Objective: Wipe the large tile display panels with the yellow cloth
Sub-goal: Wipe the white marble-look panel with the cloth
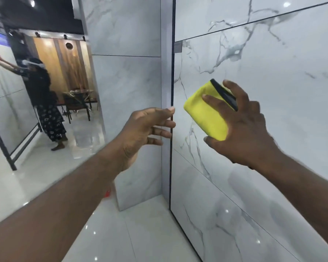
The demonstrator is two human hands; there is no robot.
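A large white marble-look tile panel (273,76) with grey veins fills the right side, framed by a dark edge strip. My right hand (242,127) presses a folded yellow cloth (204,112) with a black trim flat against this panel, fingers spread over it. My left hand (144,127) reaches to the panel's left edge, its fingertips touching the dark strip, fingers relaxed and holding nothing. A second pale tile panel (125,82) stands just behind, to the left.
Glossy white floor tiles (121,233) lie below. At the left, another person (44,103) wipes a different panel (6,87) with a pink cloth. Wooden display boards (64,61) and a table with a chair (78,103) stand at the back.
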